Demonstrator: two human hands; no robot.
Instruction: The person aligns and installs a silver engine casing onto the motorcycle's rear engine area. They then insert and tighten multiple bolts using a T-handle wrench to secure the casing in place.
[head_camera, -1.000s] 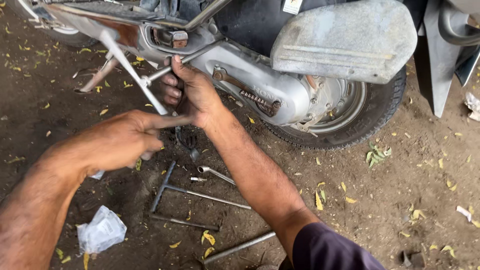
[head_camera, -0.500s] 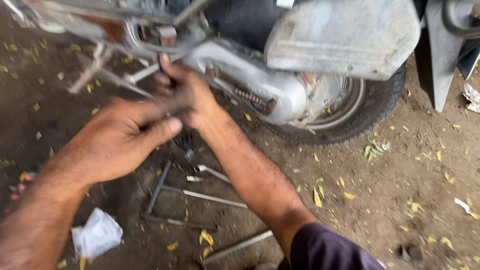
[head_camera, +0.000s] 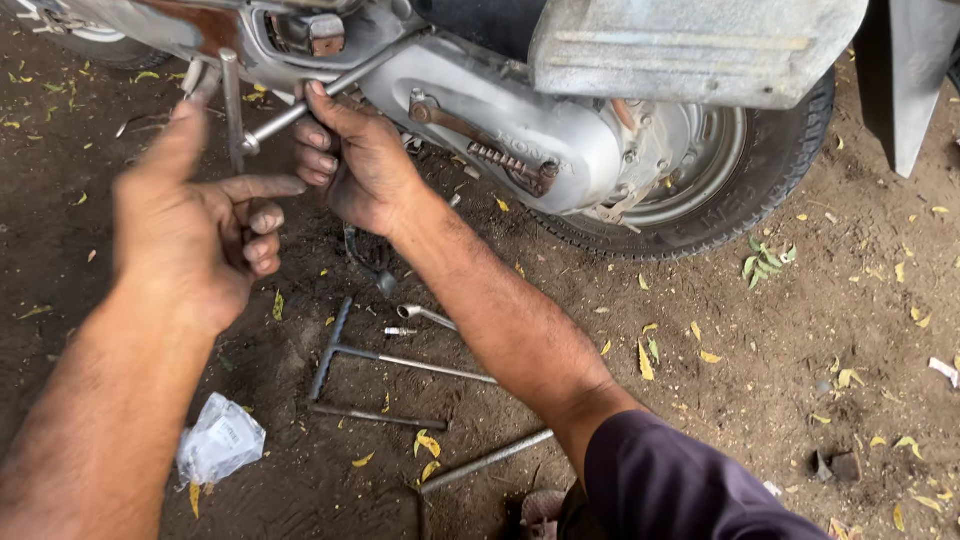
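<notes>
T-handled steel socket wrench (head_camera: 262, 118) is now sharp in the view, with its long shaft running up to the underside of the grey scooter (head_camera: 520, 130); half a second ago the picture was blurred and the left hand (head_camera: 200, 240) covered the tool. That hand has since drawn back and lies just beside the vertical bar, the index finger stretched toward it and the other fingers (head_camera: 262, 232) loosely curled, holding nothing. The right hand (head_camera: 360, 165) is closed around the shaft, its fingers wrapped tight. I judge the work on the fastener continues. Below the fingers, a second T-shaped metal wrench (head_camera: 390, 360) lies on the brown dirt floor (head_camera: 780, 360)
</notes>
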